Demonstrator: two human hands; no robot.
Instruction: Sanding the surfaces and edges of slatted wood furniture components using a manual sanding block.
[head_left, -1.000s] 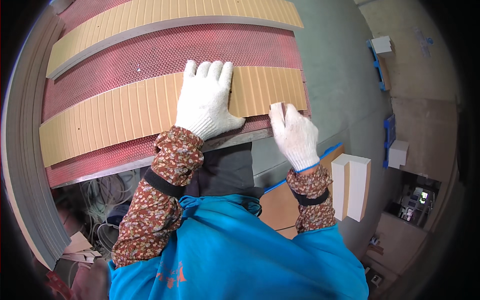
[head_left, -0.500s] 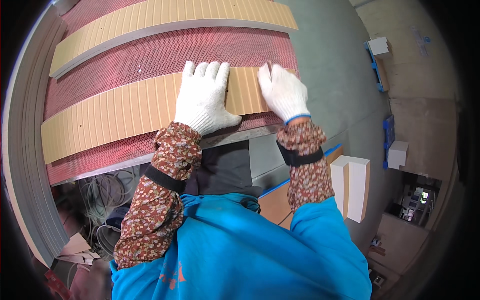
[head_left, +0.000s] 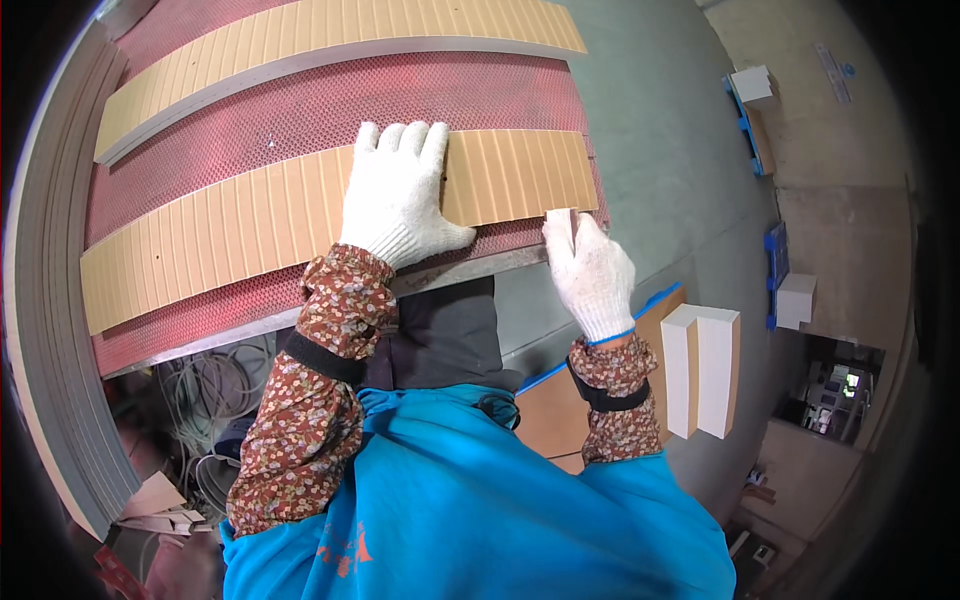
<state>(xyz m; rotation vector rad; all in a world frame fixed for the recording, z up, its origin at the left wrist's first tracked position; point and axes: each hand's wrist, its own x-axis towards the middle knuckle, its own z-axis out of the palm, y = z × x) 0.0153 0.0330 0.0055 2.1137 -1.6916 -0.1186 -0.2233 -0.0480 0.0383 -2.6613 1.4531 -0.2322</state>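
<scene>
Left hand: the left hand [head_left: 400, 195], in a white knit glove, is laid flat and spread on the near grooved strip [head_left: 330, 215], nothing grasped.
Right hand: the right hand [head_left: 590, 265] is pinched on the strip's near right corner.
Strip position: laid along the table's near edge.
Progress: judged mid-way; strip laid, its right end yet to be settled.
Materials: tan, ribbed, board-like strips; red mesh table [head_left: 330, 105] surface; a second strip [head_left: 330, 45] at the far edge.

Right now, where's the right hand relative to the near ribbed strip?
In the head view the right hand is right of centre, its fingertips at the lower right corner of the near ribbed tan strip; the left hand lies flat on that strip.
</scene>
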